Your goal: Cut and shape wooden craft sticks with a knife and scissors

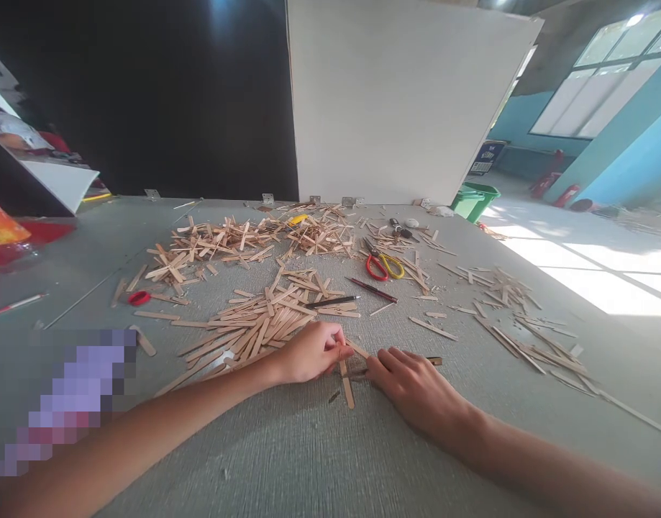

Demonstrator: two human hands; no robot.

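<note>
My left hand [315, 352] is closed, with thumb and fingers pinching a wooden craft stick [357, 349] that slants toward the right hand. My right hand [413, 381] is wrapped round a knife [357, 374]; its slim metal blade points left and the handle's end shows past the knuckles. Under the blade lies a second craft stick [347, 388] on the grey table [287, 460]. A small dark sliver [334, 396] rests just left of that stick. Behind my left wrist spreads a heap of craft sticks [265, 316], partly hidden by the forearm.
Beyond the heap are a black pen [333, 301], a dark red pen [372, 290] and scissors [384, 266] with red and yellow handles. More stick piles [216, 241] line the back, and loose sticks [551, 352] lie right. A red tape ring [139, 298] sits left. Upright panels [395, 101] stand behind.
</note>
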